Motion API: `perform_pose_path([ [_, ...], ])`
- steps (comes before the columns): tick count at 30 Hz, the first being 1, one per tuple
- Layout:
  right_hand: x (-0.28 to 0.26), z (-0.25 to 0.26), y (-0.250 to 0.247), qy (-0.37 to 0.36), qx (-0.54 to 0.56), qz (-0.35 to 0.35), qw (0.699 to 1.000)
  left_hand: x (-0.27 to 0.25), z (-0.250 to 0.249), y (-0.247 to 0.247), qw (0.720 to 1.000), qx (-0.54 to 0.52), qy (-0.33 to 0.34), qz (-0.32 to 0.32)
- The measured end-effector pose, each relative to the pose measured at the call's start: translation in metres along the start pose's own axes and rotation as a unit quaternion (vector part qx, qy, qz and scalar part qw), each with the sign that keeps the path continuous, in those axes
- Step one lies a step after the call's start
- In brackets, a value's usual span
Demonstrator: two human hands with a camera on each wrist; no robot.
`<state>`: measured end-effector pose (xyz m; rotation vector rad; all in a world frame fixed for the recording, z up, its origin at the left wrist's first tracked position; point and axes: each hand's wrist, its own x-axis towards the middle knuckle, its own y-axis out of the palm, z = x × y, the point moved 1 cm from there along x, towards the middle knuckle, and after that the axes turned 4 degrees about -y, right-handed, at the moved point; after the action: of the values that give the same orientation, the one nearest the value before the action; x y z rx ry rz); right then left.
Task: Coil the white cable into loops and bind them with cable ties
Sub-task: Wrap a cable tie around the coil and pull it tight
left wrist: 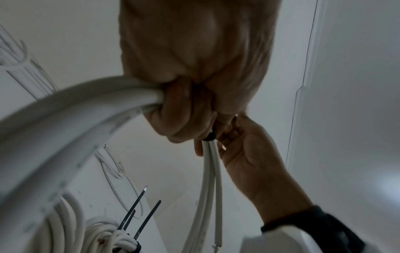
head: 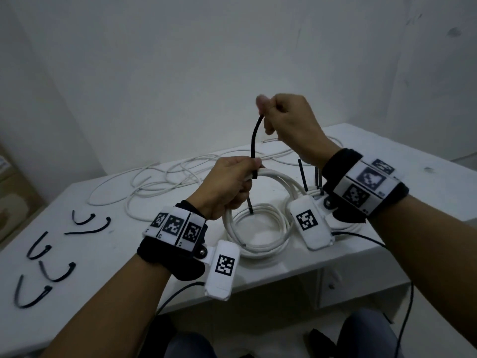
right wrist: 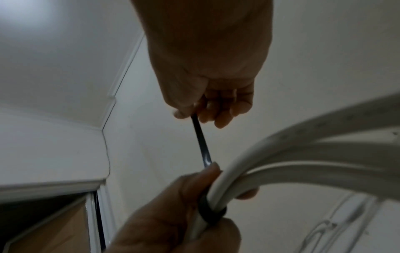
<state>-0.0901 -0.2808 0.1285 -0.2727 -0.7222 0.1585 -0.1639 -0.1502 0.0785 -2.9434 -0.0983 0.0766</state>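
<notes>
The person holds the coil of thick white round cable (head: 258, 228) up on edge, its lower loops resting on the white tabletop (head: 387, 161), so that the top of the bundle stands free and a tie can pass right around it. The left hand (head: 227, 187) is clenched around the top of that bundle, fingers curled tight over the gathered strands; I judge this keeps the loops from springing apart while the binding closes. A thin black plastic cable tie (head: 254, 140) circles the strands just at the left thumb, showing as a dark band against the white in the right wrist view. Its free tail rises straight up to the right hand (head: 289, 120), which pinches the tip between thumb and curled fingers, well above the coil. The tail looks taut, so I take this as the tightening pull.

Beyond the right wrist, three more black tie tails (head: 302, 174) stick up from another bound part of the cable, so some binding seems done already. The rest of the white cable sprawls in loose loops (head: 165, 177) across the far side of the table. Several spare curved black ties (head: 46, 254) lie at the near left of the tabletop, well apart from the coil, within the left arm's reach.
</notes>
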Motion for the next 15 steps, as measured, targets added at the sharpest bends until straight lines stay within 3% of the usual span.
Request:
perform_pose_path([
  [3,-0.017,-0.008,0.003,0.068,0.149,0.105,0.981,0.002,-0.001,-0.007,1.000,-0.021,-0.002,-0.012],
  [5,-0.027,-0.012,0.010,0.048,0.116,0.144,0.982,0.006,0.000,-0.008,1.000,-0.015,0.005,-0.009],
  [11,-0.018,-0.018,0.016,0.034,-0.012,0.102,0.994,0.004,0.003,0.000,1.000,0.011,0.006,0.010],
  [15,-0.008,-0.025,0.022,0.107,0.080,0.067,0.989,0.000,-0.005,0.007,0.999,0.029,0.009,0.015],
])
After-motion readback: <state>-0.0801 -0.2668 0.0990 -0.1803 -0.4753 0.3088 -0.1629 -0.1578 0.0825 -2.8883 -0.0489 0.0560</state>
